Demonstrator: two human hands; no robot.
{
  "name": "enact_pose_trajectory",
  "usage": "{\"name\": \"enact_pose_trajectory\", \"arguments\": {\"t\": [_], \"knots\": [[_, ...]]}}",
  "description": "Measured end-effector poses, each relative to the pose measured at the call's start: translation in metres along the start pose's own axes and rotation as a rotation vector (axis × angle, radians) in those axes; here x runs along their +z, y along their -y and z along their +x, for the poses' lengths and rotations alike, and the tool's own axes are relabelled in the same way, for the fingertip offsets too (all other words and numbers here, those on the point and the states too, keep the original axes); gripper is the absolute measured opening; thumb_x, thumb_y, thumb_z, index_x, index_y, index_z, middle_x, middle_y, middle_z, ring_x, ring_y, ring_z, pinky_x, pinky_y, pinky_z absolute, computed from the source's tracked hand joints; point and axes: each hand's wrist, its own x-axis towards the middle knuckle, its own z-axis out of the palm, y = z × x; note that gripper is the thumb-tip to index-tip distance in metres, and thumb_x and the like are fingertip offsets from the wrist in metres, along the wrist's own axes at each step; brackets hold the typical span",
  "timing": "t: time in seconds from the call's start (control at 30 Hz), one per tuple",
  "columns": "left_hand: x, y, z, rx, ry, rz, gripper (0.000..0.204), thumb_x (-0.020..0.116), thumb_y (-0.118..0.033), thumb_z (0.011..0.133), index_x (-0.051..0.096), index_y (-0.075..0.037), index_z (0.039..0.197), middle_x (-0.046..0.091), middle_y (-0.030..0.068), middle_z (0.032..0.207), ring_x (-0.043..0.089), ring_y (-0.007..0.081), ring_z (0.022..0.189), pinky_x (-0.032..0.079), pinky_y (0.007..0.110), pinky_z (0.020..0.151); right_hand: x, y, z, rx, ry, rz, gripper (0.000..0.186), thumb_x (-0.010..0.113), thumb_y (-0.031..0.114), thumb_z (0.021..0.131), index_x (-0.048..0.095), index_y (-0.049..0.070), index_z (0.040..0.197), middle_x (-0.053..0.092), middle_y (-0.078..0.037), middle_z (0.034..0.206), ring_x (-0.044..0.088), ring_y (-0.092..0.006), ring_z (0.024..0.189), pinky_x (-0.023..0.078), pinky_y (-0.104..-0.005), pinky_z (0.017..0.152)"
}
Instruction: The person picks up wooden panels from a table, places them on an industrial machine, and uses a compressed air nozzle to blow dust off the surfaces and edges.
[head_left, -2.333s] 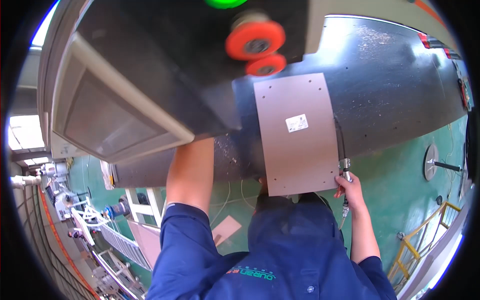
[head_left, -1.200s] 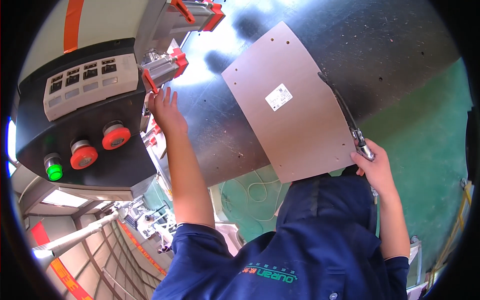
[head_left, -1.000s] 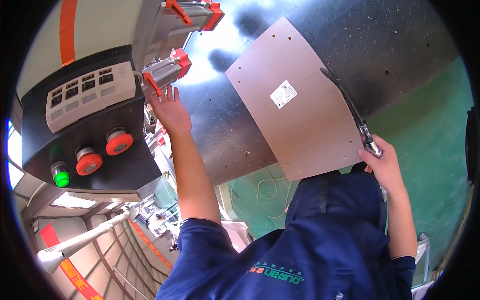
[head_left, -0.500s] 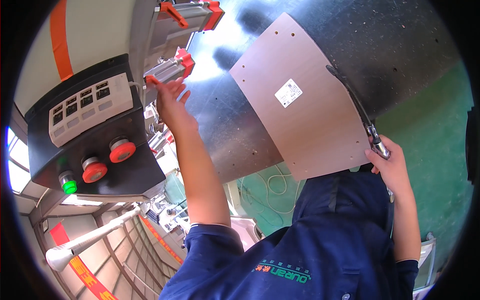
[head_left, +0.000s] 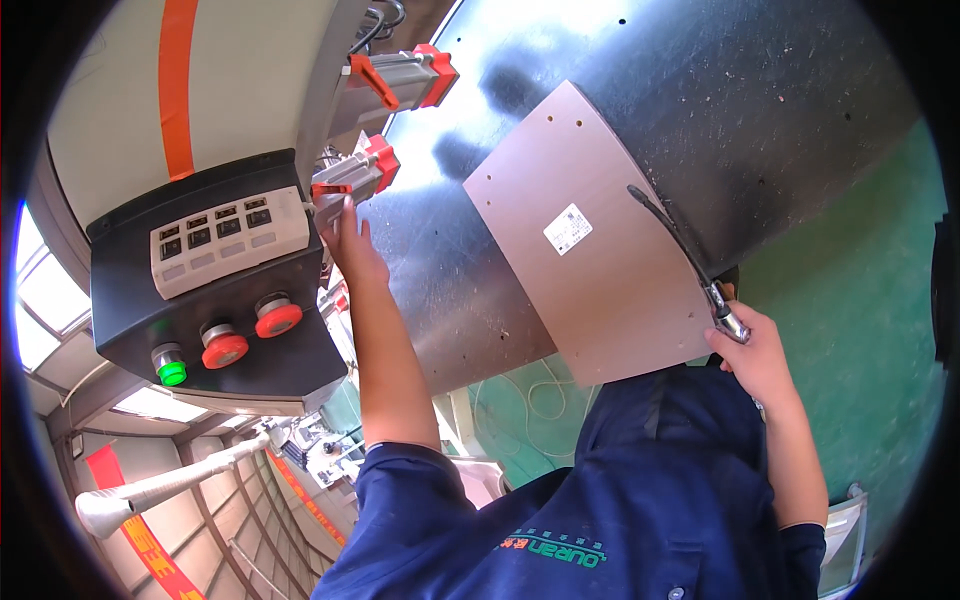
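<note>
Brown panel (head_left: 625,285) across table edge (head_left: 490,366)

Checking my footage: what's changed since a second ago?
The lower red lever, by the left hand, has swung from slanting to nearly level; that hand was spread and is now partly hidden, so its grip is unclear. The right hand still holds the silver tool beside the beige panel, which stays on the table.

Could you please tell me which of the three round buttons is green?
The leftmost button on the black box; the middle button and right button are red.
</note>
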Motion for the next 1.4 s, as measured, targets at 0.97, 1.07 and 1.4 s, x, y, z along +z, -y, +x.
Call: {"name": "enact_pose_trajectory", "arguments": {"t": [0.97,1.07,1.4], "knots": [[0.023,0.029,-0.130,0.258,0.408,0.388,0.072,0.067,-0.016,0.086,0.025,-0.001,0.143,0.036,0.0184,0.141,0.044,0.0294,0.124,0.038,0.038,0.103,0.015,0.021,-0.001,-0.036,-0.026,-0.002,0.018,0.067,0.010,0.082,0.061,-0.001,0.095,0.058,-0.002,0.068,0.053,-0.0081,0.053,0.044,-0.0244,0.049],[0.000,0.043,-0.211,0.630,0.737,0.692,0.080,0.074,-0.030,0.079,0.031,-0.002,0.140,0.030,0.0225,0.144,0.032,0.0390,0.132,0.029,0.047,0.108,0.031,0.024,0.016,-0.060,-0.073,-0.014,0.025,0.069,0.016,0.083,0.059,-0.003,0.096,0.058,-0.004,0.068,0.056,-0.0103,0.053,0.045,-0.0259,0.050],[0.008,0.064,-0.204,0.599,0.752,0.842,0.070,0.071,-0.036,0.081,0.042,-0.007,0.138,0.025,0.0200,0.152,0.020,0.0424,0.140,0.022,0.052,0.112,0.027,0.015,-0.006,-0.070,0.024,0.032,0.017,0.069,0.013,0.084,0.057,0.001,0.089,0.054,0.000,0.067,0.053,-0.0074,0.054,0.044,-0.0236,0.050]]}}
